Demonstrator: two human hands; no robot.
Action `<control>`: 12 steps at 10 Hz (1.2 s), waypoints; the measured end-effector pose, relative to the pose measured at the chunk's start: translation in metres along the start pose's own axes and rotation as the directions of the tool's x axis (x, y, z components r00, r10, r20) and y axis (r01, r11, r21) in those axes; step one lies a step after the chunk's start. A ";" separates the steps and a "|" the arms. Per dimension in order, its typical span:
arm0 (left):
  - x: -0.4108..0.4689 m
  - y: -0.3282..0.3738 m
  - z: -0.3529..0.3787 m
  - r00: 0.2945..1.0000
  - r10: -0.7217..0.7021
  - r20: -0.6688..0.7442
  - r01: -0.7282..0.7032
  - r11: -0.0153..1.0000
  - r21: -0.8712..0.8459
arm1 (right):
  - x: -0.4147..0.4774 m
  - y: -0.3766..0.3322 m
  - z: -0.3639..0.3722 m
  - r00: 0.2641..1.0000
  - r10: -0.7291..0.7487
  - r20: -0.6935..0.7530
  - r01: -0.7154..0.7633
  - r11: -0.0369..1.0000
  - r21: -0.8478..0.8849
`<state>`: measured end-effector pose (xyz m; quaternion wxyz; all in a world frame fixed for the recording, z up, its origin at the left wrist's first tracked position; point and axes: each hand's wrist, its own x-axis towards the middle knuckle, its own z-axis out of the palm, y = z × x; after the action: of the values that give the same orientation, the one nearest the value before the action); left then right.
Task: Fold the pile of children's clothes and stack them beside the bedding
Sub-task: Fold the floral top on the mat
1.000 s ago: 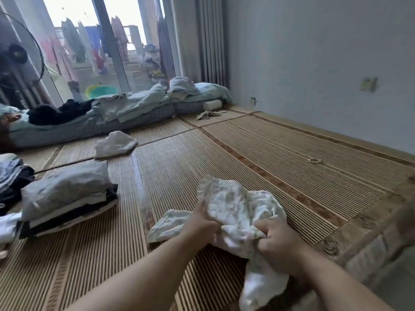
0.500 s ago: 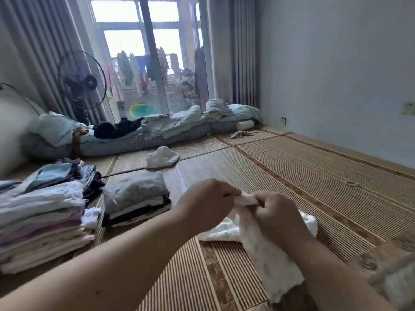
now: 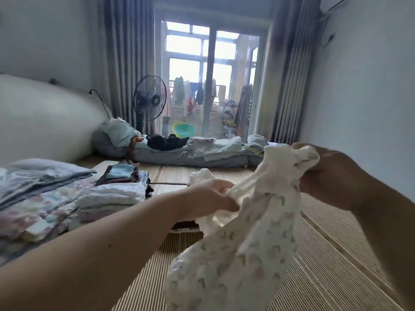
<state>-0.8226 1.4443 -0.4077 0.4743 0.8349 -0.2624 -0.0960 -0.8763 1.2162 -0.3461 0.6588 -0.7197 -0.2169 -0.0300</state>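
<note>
A white child's garment (image 3: pixel 242 250) with a small floral print hangs in the air in front of me. My left hand (image 3: pixel 208 198) grips its upper edge at the centre. My right hand (image 3: pixel 330 173) pinches another bunched corner higher up on the right. The cloth sags in a loose bag shape below both hands. Folded clothes (image 3: pixel 110 194) sit in stacks on the left, next to folded bedding (image 3: pixel 40 176).
A woven straw mat (image 3: pixel 325 265) covers the floor. A thin mattress (image 3: pixel 190 156) with rumpled covers lies along the far end by the glass door. A standing fan (image 3: pixel 149 101) is beside the left curtain. A wall runs along the right.
Both hands have lifted the garment off the mat into the air and spread apart. My view has swung left and up, toward the stacks and the glass door.
</note>
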 end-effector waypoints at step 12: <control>-0.104 0.026 -0.126 0.916 -0.129 -0.381 -0.003 0.944 -0.329 | 0.044 -0.029 0.067 0.980 -0.075 -0.183 0.041 0.982 -0.183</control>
<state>-0.8680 1.5821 -0.3281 0.6441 0.7562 -0.1141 0.0184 -0.8626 1.2938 -0.3132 0.6080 -0.7632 -0.1707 -0.1367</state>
